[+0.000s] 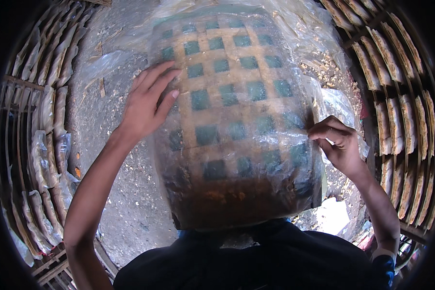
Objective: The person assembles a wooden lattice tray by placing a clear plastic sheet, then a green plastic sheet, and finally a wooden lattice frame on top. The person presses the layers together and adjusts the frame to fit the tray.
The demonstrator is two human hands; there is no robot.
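A wide sheet of cloudy, see-through plastic (227,193) lies in front of me over a tan lattice (237,104) with blue-green squares showing in its gaps. My left hand (151,94) is at the left side of the lattice, its fingers stretched out and the fingertips near or on the plastic; it holds nothing. At the right side, my right hand (337,141) pinches an edge of the plastic sheet between thumb and fingers, and the plastic wrinkles toward that grip. What supports the lattice underneath is hidden.
Slatted racks with rows of plastic-wrapped slabs stand on the left (48,159) and right (394,96). Pale crumbs (331,72) and loose clear plastic (304,24) litter the grey floor (123,193). A white scrap (333,215) lies below my right hand.
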